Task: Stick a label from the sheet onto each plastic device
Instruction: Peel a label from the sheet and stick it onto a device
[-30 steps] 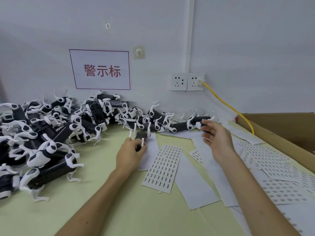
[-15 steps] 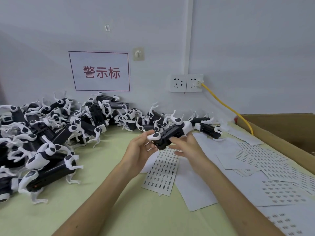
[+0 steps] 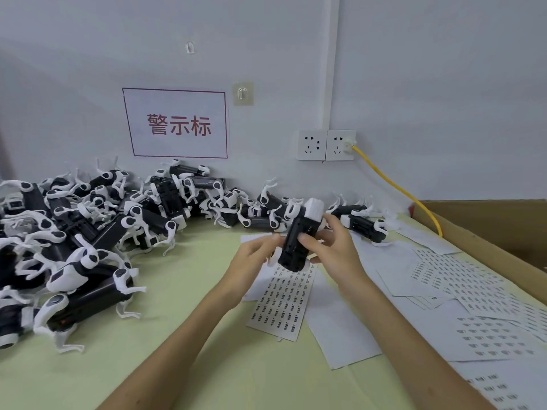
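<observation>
Above the label sheet (image 3: pixel 282 303), a plastic device (image 3: pixel 297 241) is gripped by left hand (image 3: pixel 253 263) and right hand (image 3: pixel 333 251); a label probably must be peeled next.

The device (image 3: pixel 296 241) I hold has a smooth black plastic body with a soft sheen; its far end is white plastic, more matt. The pile of devices (image 3: pixel 97 232) on the left looks the same: glossy black shells and white plastic legs. The table cover (image 3: pixel 148 350) is pale green, smooth and matt. The label sheet (image 3: pixel 284 303) near me is matt white paper with small dark print, like the loose sheets (image 3: pixel 473 291) on the right. The box (image 3: pixel 488 226) far right is brown matt cardboard. The cable (image 3: pixel 396 187) has a smooth yellow plastic sheath. The sockets (image 3: pixel 325 145) are shiny white plastic.
</observation>
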Demonstrator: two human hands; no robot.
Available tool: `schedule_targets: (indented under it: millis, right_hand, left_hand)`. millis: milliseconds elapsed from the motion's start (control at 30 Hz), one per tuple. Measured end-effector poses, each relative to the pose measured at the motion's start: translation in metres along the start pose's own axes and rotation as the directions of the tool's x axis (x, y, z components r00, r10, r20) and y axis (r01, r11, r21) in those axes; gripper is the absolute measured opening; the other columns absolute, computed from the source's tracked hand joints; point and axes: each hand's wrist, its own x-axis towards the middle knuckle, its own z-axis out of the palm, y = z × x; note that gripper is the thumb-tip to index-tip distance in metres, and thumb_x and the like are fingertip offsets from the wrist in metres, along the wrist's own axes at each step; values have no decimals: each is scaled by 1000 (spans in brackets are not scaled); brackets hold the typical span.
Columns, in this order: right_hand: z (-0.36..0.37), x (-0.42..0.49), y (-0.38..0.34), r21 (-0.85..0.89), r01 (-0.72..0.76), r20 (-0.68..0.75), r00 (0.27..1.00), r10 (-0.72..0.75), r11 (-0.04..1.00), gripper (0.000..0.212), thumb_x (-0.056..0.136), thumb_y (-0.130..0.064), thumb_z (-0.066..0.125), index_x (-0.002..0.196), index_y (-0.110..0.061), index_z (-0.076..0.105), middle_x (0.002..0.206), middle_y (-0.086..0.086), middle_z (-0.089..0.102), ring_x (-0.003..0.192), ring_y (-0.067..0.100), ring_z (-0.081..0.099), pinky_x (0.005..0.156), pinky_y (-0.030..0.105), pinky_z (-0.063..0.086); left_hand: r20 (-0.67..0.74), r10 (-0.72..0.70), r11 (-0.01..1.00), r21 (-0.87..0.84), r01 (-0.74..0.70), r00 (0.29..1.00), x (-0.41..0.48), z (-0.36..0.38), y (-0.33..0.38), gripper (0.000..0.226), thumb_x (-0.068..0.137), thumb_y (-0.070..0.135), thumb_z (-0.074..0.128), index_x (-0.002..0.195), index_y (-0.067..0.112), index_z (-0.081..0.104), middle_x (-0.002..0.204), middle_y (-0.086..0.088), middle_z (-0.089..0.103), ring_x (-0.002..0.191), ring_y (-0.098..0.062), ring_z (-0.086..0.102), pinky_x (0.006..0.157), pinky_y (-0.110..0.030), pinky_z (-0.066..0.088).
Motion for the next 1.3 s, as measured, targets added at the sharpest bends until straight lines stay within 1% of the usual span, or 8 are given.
schedule_targets:
  millis: [67,267,467,700,867,1033,1200,1300]
  right_hand:
    - [3,-1,2,-49,42,9,999,-41,998,46,86,-16,76,116,-44,54,76,-16,71,82,16,71,66,27,55]
    - [9,-4,4,-105,125,35,992,-122,987,48,85,-12,75,124,-35,57,93,-2,75,88,14,72,89,45,57]
    - [5,-4,-1,-61,20,125,992,-12,998,36,93,-21,69,126,-27,58,96,5,75,82,22,73,66,33,57]
    - [13,-10,1,-101,-20,173,984,38,995,25,100,-35,58,122,-28,50,106,3,70,60,15,70,51,30,53]
    - [16,-11,4,-127,-12,165,986,33,992,32,99,-42,56,128,-29,48,103,5,69,60,17,67,44,28,47]
    - [14,-10,2,-88,-4,146,989,17,996,37,98,-39,59,131,-26,49,96,2,69,59,18,64,43,30,44]
    - [12,-10,0,-5,43,138,990,-42,999,31,98,-34,62,127,-34,53,104,0,75,96,15,72,87,46,58]
    - [14,-11,-2,-20,78,112,991,-75,997,24,98,-33,62,119,-41,54,100,0,75,93,15,73,84,54,58]
  left_hand:
    - [60,45,999,4,-46,997,-2,7,-1,23,107,26,50,112,22,71,93,15,77,88,0,68,77,-11,48]
    - [64,97,995,-39,-95,993,-1,11,-6,23,107,19,51,128,20,61,94,-5,76,82,-21,72,64,-37,57]
    - [-35,120,993,-6,-120,992,-2,12,-6,37,104,38,45,104,10,69,76,-2,62,55,-11,52,41,-23,39]
    - [-172,107,987,-100,-125,979,-5,11,-8,49,111,35,36,99,9,76,78,-12,74,66,-17,69,51,-10,41]
    - [-234,129,990,-22,-138,964,-4,11,-10,55,110,41,37,85,21,81,71,-5,75,63,-9,62,54,-12,38]
    - [-153,68,993,-86,-81,986,-3,9,-6,60,99,54,41,91,5,74,75,-17,67,63,-13,54,61,-16,40]
    - [52,-69,958,-277,80,996,0,-1,0,45,97,49,54,114,14,77,116,-23,72,97,-32,57,84,-43,40]
    - [160,-104,912,-378,158,982,0,-5,-1,47,101,46,54,124,10,73,126,-18,71,114,-32,66,89,-32,53]
